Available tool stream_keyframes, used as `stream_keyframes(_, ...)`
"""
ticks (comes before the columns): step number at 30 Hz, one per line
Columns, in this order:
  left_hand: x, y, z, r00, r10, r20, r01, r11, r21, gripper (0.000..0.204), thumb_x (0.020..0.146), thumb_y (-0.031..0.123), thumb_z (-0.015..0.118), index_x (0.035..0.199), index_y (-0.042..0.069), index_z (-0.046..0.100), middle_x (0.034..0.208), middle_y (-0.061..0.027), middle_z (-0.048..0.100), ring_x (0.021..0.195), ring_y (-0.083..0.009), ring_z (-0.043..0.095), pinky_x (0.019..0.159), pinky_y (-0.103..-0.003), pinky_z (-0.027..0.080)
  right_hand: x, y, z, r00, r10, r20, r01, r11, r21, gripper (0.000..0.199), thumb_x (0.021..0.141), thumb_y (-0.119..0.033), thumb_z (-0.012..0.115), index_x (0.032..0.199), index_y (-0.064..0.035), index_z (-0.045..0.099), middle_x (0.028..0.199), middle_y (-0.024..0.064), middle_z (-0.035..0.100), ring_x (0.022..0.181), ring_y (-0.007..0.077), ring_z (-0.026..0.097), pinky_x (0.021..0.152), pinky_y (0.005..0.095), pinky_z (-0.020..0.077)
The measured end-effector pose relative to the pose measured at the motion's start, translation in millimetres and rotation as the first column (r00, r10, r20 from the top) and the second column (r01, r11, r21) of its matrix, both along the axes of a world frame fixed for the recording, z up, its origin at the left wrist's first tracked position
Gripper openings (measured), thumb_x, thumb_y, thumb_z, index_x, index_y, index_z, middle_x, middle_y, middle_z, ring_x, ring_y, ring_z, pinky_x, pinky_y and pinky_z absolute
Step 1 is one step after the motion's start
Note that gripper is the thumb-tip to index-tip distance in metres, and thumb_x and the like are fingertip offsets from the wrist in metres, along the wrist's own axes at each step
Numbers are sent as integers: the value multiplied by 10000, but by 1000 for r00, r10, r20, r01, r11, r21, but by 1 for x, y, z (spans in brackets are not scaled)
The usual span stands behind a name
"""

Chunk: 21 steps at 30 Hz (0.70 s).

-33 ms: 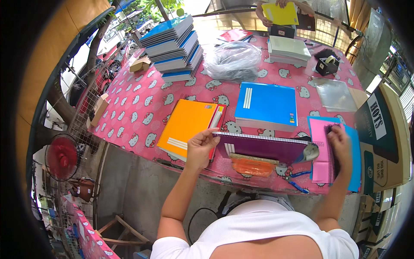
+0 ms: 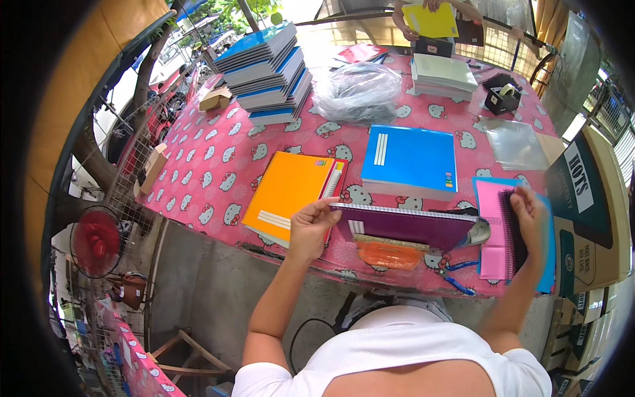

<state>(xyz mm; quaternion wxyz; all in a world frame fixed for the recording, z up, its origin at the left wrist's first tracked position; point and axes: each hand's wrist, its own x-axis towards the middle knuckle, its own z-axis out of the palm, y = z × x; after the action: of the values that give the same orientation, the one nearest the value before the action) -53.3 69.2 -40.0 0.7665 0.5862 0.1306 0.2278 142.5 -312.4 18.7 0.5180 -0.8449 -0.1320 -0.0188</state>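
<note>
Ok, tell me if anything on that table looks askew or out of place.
Mostly tidy. The purple notebook is tipped up off the table in the left hand, the right hand rests on a black spiral binding, and the clear plastic bag lies crumpled among neat stacks.

purple notebk (image 2: 403, 225) | orange notebk (image 2: 286, 192) | blue notebk (image 2: 410, 159) | pink cover (image 2: 491, 231) | pink cat-print cloth (image 2: 218, 172)

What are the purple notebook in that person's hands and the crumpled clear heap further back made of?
Purple notebook: probably coated card, smooth with a slight sheen, with a spiral binding along its top edge. Clear heap: looks like thin plastic film, see-through, wrinkled, with bright glints.
</note>
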Motion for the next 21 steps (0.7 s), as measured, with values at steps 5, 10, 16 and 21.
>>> stream_keyframes(5, 9, -32, -6, 996, -39, 85, 43, 998, -40, 322, 790, -142, 642, 1081, -6, 667, 915, -37, 663, 808, -62, 580, 734, -191, 491, -69, 123, 80, 724, 650, 231, -434, 690, -580, 451, 780, -324, 721, 1081, 2, 641, 987, 217, 665, 875, 303, 663, 772, 377, 509)
stream_keyframes(10, 11, -38, 1, 995, 29, 92, -26, 999, -29, 299, 809, -81, 673, 1099, -6, 668, 941, -38, 672, 813, -59, 588, 715, -194, 488, -72, 197, 44, 586, 810, -34, -579, 389, -717, 428, 735, -440, 711, 825, -25, 657, 767, 181, 651, 770, 349, 650, 693, 433, 509)
stream_keyframes(16, 13, -43, 0, 1000, 15, 23, -15, 1000, -11, 306, 814, -79, 669, 1108, 2, 667, 941, -40, 670, 804, -61, 584, 716, -195, 486, -67, 205, 34, 550, 827, -118, -590, 285, -755, 331, 698, -253, 739, 884, 9, 661, 756, 165, 656, 766, 353, 646, 686, 433, 513)
stream_keyframes(21, 10, -34, -2, 997, -25, 69, 28, 999, -41, 231, 825, -50, 676, 1052, -9, 655, 886, -17, 655, 790, -58, 580, 718, -187, 477, -118, 140, 41, 601, 663, 447, -654, 729, -202, 358, 716, -195, 754, 990, 10, 649, 880, 156, 653, 790, 335, 643, 696, 407, 517)
